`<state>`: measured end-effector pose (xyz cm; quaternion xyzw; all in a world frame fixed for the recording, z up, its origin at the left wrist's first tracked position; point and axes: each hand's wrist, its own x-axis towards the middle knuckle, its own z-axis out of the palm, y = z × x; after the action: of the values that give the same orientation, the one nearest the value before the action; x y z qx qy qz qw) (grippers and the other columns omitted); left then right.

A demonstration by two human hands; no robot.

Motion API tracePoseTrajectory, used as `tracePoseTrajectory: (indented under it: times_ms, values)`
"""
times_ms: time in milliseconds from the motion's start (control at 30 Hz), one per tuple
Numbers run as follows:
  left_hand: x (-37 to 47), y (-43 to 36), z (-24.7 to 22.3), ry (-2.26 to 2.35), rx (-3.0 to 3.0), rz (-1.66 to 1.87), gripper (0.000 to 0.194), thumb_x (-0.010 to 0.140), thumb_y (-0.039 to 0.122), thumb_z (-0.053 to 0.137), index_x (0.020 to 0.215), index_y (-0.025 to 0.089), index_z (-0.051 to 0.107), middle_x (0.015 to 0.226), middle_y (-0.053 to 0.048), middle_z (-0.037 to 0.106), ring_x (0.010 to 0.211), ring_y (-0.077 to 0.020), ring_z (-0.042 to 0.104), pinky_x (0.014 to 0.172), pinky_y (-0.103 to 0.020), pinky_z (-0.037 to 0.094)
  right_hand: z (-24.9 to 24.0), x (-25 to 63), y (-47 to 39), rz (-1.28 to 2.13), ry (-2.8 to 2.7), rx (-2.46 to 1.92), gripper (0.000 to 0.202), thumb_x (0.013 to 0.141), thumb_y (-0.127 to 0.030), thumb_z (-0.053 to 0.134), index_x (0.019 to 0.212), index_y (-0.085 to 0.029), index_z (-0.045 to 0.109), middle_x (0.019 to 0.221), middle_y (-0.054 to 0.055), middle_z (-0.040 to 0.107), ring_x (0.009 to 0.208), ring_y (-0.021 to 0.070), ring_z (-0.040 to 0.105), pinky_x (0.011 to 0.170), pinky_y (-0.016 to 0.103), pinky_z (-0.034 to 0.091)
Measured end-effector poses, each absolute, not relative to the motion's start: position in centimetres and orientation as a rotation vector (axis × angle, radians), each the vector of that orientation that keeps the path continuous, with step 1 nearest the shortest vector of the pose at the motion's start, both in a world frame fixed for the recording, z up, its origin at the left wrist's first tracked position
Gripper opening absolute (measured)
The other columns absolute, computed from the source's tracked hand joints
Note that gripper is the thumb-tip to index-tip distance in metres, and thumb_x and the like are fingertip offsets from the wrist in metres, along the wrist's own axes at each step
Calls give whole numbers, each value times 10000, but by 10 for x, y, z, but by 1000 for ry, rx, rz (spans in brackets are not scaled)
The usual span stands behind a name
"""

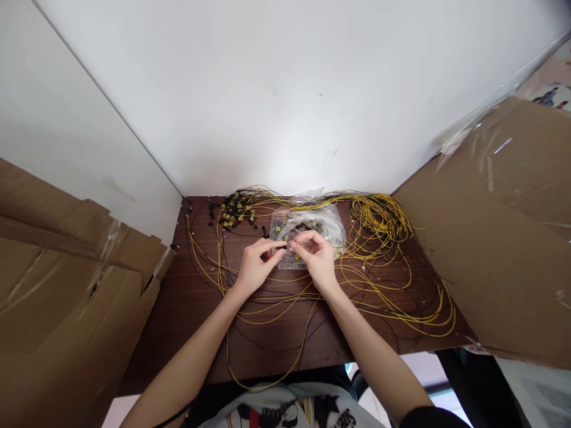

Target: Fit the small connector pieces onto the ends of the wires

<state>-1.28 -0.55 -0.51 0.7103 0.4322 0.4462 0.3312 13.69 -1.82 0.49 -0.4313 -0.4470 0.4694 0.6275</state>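
Observation:
Thumb and forefinger of my left hand (259, 264) pinch a small black piece (281, 248), perhaps a connector housing. Close beside it, my right hand (319, 258) is closed in a pinch; whatever sits between its fingertips is too small to name. Both hands meet over a clear plastic bag (332, 223) that holds black and yellow parts. Long yellow and black wires run under and around my wrists across the brown table (187, 321).
A pile of black and yellow connectors (238, 208) lies at the back left. At the back right is a coiled bundle of yellow wires (383, 220). Cardboard panels stand left (57, 297) and right (499, 238); a white wall (285, 107) closes the back.

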Motion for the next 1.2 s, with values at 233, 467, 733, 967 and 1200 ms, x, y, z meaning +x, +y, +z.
tracePoseTrajectory:
  times_ms: [233, 467, 733, 967, 1200]
  values:
    - [-12, -6, -6, 1122, 1864, 1181, 188, 775, 250, 629, 926, 177, 716, 589, 15, 478, 554, -99, 422, 543, -223, 346, 4, 134, -20, 955, -1096, -1008, 108, 706, -243, 686, 708, -189, 592, 783, 4, 525, 723, 122, 540, 661, 256, 469]
    - [-11, -8, -2, 1105, 1899, 1186, 176, 777, 239, 626, 908, 161, 715, 580, 13, 485, 557, -102, 426, 544, -223, 348, 2, 132, -23, 807, -1200, -1054, 64, 759, -218, 629, 711, -190, 597, 808, 23, 531, 767, 145, 540, 678, 278, 456]
    - [-11, -9, -3, 1106, 1929, 1222, 158, 776, 226, 618, 889, 169, 713, 585, 4, 513, 560, -111, 448, 553, -232, 371, 10, 131, -26, 664, -1347, -1140, 71, 783, -210, 581, 715, -207, 601, 791, 26, 557, 765, 159, 533, 692, 294, 444]
    - [-11, -9, -2, 1127, 1913, 1236, 169, 776, 231, 620, 892, 151, 714, 579, 5, 498, 559, -111, 444, 548, -232, 370, 12, 132, -26, 669, -1399, -1141, 64, 784, -189, 583, 738, -204, 624, 757, 14, 593, 711, 146, 532, 671, 276, 430]
    - [-12, -8, -2, 1164, 1883, 1275, 166, 774, 226, 623, 894, 159, 717, 587, 8, 497, 558, -104, 439, 540, -223, 364, 10, 134, -26, 641, -1447, -1187, 38, 779, -201, 599, 774, -202, 637, 763, 16, 632, 715, 153, 543, 675, 280, 426]
